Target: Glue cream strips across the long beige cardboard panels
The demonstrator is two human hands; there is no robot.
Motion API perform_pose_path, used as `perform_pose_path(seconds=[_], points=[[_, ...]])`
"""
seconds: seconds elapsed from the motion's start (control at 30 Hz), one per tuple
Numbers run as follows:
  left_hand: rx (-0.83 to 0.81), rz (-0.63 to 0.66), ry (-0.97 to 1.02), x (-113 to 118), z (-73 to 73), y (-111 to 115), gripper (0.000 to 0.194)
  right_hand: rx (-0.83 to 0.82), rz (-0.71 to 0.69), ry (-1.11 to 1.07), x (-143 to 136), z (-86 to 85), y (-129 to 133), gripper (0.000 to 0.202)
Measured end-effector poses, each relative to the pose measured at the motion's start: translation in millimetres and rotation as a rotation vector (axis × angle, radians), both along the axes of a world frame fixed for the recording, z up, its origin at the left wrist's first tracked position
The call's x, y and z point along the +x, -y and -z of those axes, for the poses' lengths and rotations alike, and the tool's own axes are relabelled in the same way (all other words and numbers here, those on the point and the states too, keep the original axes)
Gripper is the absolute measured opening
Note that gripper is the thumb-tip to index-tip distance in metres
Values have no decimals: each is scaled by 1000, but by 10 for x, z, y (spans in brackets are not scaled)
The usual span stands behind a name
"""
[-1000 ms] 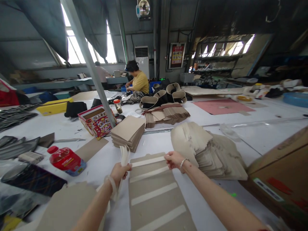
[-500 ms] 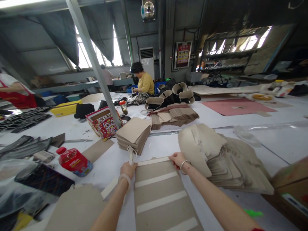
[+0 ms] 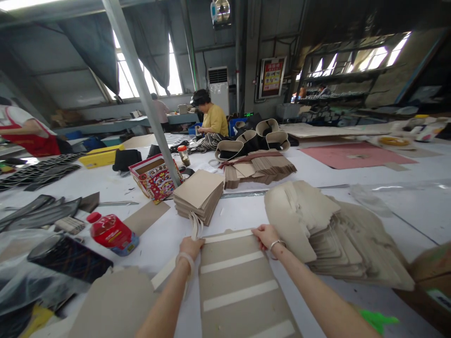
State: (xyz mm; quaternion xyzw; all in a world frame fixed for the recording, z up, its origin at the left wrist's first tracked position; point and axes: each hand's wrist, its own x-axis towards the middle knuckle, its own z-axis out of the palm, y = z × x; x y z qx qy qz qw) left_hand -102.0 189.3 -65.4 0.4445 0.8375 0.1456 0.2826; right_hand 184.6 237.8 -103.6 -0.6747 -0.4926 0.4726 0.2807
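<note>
A long grey-beige board (image 3: 239,268) lies on the white table between my forearms, crossed by several pale strips. Along its far edge runs one pale strip (image 3: 229,236). My left hand (image 3: 191,246) is closed at the strip's left end, with a bundle of thin white strips (image 3: 196,226) standing up from it and a white band round the wrist. At the strip's right end my right hand (image 3: 266,235) pinches it between thumb and fingers; a bracelet circles that wrist.
Beyond the board stands a stack of beige sheets (image 3: 199,192). Shaped grey pieces (image 3: 317,225) are heaped at right, near a cardboard box (image 3: 430,277). A red bottle (image 3: 112,233) lies at left. A person in yellow (image 3: 214,119) works across the table.
The whole view has shifted slightly, so things appear a little further right. Both hands keep their places at the two ends of the far strip.
</note>
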Motion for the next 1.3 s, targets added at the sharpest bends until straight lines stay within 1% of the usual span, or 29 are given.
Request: perform_pose_path(seconds=[0.17,0.47,0.63,0.87,1.1,1.3], points=[[-15,18,1,-5,-9,-2,27,11,17,32,-16,-40,34,19],[-31,49,-13,-42,22,-22,30,2,54,65,-48,-77,48,18],[-32,56,-14,-26,-10,-14,29,4,57,91,-51,-104,61,18],[-17,36,-24,23,-86,27,26,12,31,112,-50,-114,65,16],[-10,36,-42,26,-57,36,28,2,20,125,-46,-66,30,17],[-18,54,-50,12,-34,29,29,1,-18,215,-59,-82,40,17]])
